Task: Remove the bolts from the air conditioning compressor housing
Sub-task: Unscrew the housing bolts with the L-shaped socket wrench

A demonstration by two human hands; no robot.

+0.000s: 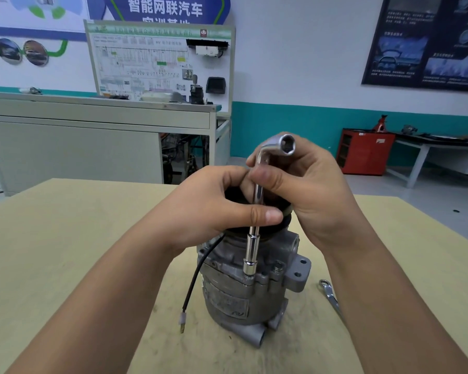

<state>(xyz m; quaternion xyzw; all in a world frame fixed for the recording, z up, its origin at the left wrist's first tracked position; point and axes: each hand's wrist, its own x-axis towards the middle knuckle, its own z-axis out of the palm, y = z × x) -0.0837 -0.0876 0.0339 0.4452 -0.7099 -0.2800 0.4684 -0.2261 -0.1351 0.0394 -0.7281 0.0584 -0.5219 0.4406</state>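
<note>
As compressor [227, 300] stands under wrench [250, 263], tan table [65, 252], teal-banded wall [287, 128]

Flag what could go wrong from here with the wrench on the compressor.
The compressor stands on end with no clamp visible; turning force might tip it. The left hand and right hand grip the socket wrench high on its shaft, so its lower socket might slip off.

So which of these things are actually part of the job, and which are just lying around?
In the job: compressor; socket wrench standing on its housing, gripped by left hand and right hand; bolt beside it.
Lying about: spanner on the table; red cabinet behind.
</note>
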